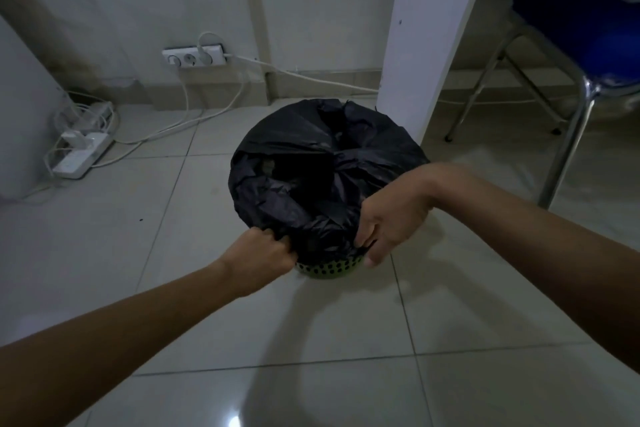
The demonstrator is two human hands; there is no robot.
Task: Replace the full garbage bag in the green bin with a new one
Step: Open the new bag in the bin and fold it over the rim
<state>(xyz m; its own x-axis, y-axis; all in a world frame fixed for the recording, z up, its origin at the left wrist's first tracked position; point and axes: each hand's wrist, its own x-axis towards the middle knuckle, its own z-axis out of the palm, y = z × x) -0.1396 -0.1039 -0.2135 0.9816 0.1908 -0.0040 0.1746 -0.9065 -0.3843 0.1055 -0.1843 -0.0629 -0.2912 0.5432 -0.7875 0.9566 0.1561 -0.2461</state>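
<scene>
A black garbage bag [311, 156] is draped over a round green bin [329, 269] on the tiled floor, hiding all but a perforated strip of the bin's near side. My left hand [263, 258] is closed on the bag's near-left edge at the rim. My right hand [391, 222] pinches the bag's near-right edge, fingers curled down over the rim. The bag's middle is crumpled and sunk in; what it holds is hidden.
A white desk panel [426, 31] stands just behind the bin to the right. A blue-seated metal chair [581, 55] is under the desk. Power strips [83, 152] and white cables lie at the left by the wall, below a wall socket [194, 57].
</scene>
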